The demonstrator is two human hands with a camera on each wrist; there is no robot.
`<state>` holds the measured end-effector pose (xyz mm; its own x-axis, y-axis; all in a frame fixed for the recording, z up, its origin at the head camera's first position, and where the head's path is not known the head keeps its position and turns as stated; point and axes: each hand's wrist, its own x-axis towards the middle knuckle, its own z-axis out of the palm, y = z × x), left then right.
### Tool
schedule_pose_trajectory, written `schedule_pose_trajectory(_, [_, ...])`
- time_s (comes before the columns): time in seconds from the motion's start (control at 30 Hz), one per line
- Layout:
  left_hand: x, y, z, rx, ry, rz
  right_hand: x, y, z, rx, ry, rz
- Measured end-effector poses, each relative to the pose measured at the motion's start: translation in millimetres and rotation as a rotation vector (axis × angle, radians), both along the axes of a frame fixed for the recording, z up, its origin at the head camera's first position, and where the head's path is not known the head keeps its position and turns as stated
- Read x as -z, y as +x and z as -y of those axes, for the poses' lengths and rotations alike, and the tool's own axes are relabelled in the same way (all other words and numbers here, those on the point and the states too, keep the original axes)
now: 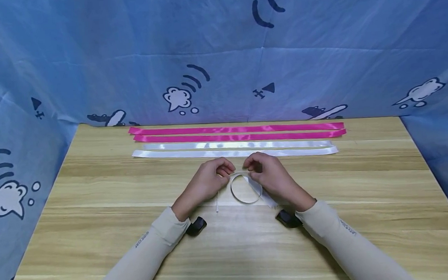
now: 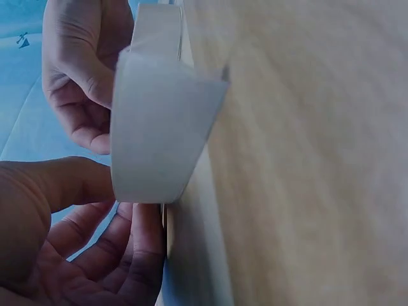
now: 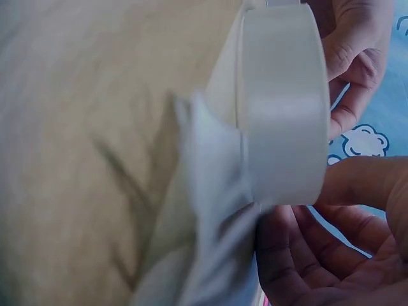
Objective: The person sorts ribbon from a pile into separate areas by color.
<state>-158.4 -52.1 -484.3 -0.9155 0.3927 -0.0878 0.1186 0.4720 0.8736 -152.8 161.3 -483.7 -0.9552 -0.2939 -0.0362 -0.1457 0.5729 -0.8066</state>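
A white satin ribbon [image 1: 266,196] is bent into a round upright loop near the middle of the table. My left hand [image 1: 214,175] pinches it at the far side of the loop between thumb and fingers. Opposite, my right hand [image 1: 267,173] pinches it too, a small gap from the left. One tail hangs by the left hand, and a wider tail slants below the right. In the left wrist view, the ribbon [image 2: 162,131] curves down to the left thumb. The right wrist view shows the broad ribbon band [image 3: 284,108] meeting the right thumb; the fingertips behind it are partly hidden.
Two pink ribbons [image 1: 239,137] and two white ribbons [image 1: 234,153] lie straight across the wooden table [image 1: 96,199] beyond the hands. A blue printed cloth [image 1: 221,29] hangs behind the far edge. Black devices [image 1: 288,218] sit at both wrists.
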Motion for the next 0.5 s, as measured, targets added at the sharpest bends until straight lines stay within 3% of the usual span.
schedule_pose_trajectory(0.3, [-0.5,0.1,4.5,-0.016,0.026,0.039,-0.7,-0.8,-0.4,-0.01,0.038,-0.006])
schedule_pose_trajectory(0.5, [-3.7,0.1,9.2,-0.017,0.032,0.067,0.8,-0.7,-3.9,0.002,0.002,0.012])
